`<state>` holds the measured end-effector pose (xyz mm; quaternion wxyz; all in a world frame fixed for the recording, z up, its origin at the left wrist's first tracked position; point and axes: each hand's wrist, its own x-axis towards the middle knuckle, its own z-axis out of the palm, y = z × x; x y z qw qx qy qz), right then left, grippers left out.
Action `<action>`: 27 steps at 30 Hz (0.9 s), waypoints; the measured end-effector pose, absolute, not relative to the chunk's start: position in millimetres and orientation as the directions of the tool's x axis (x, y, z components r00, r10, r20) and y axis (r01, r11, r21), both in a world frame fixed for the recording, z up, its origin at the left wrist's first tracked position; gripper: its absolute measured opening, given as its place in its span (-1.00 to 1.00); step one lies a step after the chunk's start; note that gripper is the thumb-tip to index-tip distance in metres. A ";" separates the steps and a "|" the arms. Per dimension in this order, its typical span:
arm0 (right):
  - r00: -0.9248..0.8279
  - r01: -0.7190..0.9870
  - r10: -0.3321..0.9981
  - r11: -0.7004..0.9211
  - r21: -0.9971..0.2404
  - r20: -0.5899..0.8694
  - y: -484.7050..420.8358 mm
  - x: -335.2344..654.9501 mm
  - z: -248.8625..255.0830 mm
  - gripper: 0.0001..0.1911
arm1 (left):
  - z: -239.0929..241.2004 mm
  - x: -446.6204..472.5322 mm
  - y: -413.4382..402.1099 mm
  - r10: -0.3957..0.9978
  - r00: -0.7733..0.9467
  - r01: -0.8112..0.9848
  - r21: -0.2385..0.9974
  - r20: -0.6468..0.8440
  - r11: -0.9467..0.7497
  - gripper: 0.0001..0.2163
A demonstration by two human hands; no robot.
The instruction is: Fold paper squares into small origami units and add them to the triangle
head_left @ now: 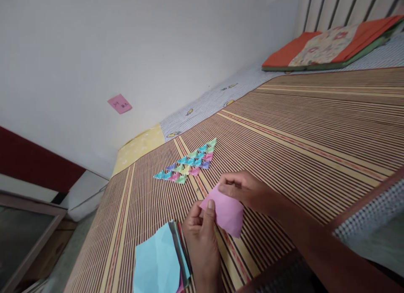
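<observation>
We pinch the pink sheet (pixel 226 212) by its edges, left hand (pixel 202 238) and right hand (pixel 246 191) both closed on it; we judge it light, limp, easily creased.

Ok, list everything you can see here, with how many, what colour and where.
pink paper square: one, pink, held between both hands above the mat
stack of coloured paper sheets: one stack, light blue on top, near edge of the mat beside the left hand
triangle of small folded paper pieces: one, blue, green, pink and purple, lying on the mat beyond the hands
striped woven mat: one, brown and cream, covering the bed
pink note: one, stuck on the white wall
folded cushion: one, orange with a floral panel, far right corner
left hand: pinching the paper's near edge
right hand: gripping its far edge
</observation>
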<state>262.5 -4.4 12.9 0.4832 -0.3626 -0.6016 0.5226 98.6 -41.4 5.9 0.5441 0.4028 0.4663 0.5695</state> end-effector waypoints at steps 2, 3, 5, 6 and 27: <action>-0.231 -0.053 0.950 0.203 -0.978 0.209 -3.8 256.3 11.8 -0.64 | 6.2 101.3 -42.6 0.995 -0.085 -0.223 0.974 -0.057 0.036 -0.81; -0.216 -0.050 0.953 0.208 -0.977 0.214 -3.5 254.4 11.2 -0.64 | 6.3 102.2 -42.7 0.994 -0.087 -0.226 0.973 -0.065 0.044 -0.81; -0.205 -0.064 0.955 0.206 -0.976 0.215 -3.0 253.3 9.9 -0.66 | 6.1 102.3 -41.9 0.993 -0.080 -0.262 0.963 -0.089 0.066 -0.81; -0.209 -0.073 0.955 0.199 -0.977 0.210 -2.8 253.8 9.1 -0.67 | 5.9 101.5 -41.0 0.992 -0.078 -0.286 0.955 -0.102 0.076 -0.80; -0.295 0.017 0.951 0.106 -0.994 0.097 -2.2 268.3 5.6 -0.79 | 2.3 88.5 -27.7 0.955 -0.292 -0.290 0.956 -0.055 -0.034 -0.75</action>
